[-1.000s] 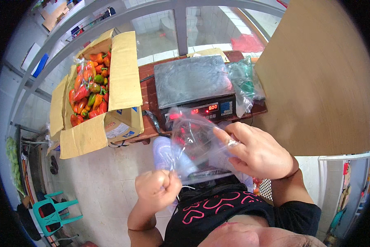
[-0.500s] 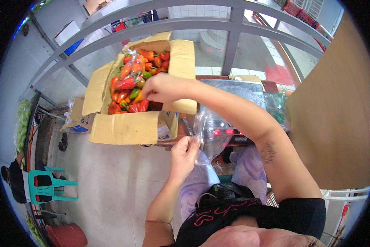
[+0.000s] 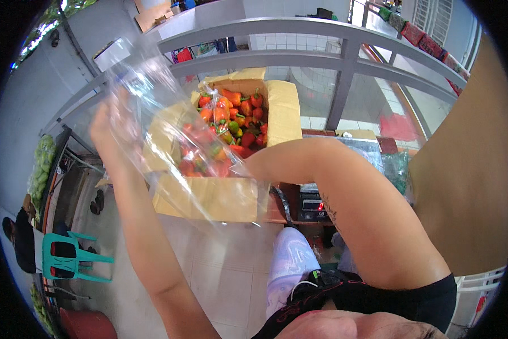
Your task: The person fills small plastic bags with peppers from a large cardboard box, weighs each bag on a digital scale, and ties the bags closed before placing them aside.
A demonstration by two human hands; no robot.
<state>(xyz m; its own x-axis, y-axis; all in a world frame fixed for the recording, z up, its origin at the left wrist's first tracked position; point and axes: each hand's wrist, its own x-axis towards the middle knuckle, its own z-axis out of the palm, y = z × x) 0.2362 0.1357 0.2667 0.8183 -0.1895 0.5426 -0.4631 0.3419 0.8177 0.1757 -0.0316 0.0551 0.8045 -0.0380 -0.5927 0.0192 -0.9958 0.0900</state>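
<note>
Over cardboard box [image 3: 225, 195] | left hand [image 3: 110, 121] grips clear bag [image 3: 169, 121] | right hand hidden inside, grip unclear

Right hand [image 3: 231, 161] behind clear bag [image 3: 169, 124]

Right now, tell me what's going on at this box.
A person holds a clear plastic bag up and open with the left hand, over a cardboard box full of red, orange and green peppers. The right arm reaches into the bag's mouth; the right hand itself is hidden behind the plastic. A digital scale sits on the table past the box.
</note>
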